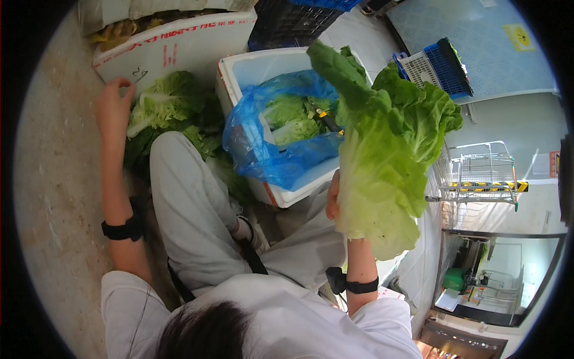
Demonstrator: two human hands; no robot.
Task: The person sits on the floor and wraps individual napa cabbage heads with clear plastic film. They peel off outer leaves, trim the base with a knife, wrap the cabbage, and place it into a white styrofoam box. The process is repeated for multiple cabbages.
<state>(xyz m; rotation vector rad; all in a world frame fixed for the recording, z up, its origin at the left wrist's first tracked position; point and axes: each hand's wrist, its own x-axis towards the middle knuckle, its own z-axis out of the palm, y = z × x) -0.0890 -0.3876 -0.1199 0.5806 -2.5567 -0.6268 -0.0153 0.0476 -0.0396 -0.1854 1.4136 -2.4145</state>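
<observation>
My right hand (333,200) grips a large head of Chinese cabbage (382,161), held up at the right with its green leaf tips pointing away. The cabbage hides most of that hand's fingers. My left hand (113,103) is at the far left, beside a pile of loose cabbage leaves (164,102) on the floor. Its thumb and fingers are curled into a pinch; whether anything small is between them I cannot make out. Between my hands stands a white foam box (233,69) lined with a blue plastic bag (254,157). Cabbages (293,119) lie inside it, with a yellow-and-black tool (327,119) on top.
A second white foam box (197,45) with red print stands behind the leaves. Dark plastic crates (293,24) are stacked at the back. Farther right are a blue-and-white crate (433,69) and a metal wire cart (484,173). My grey-trousered legs (191,173) are close to the foam box.
</observation>
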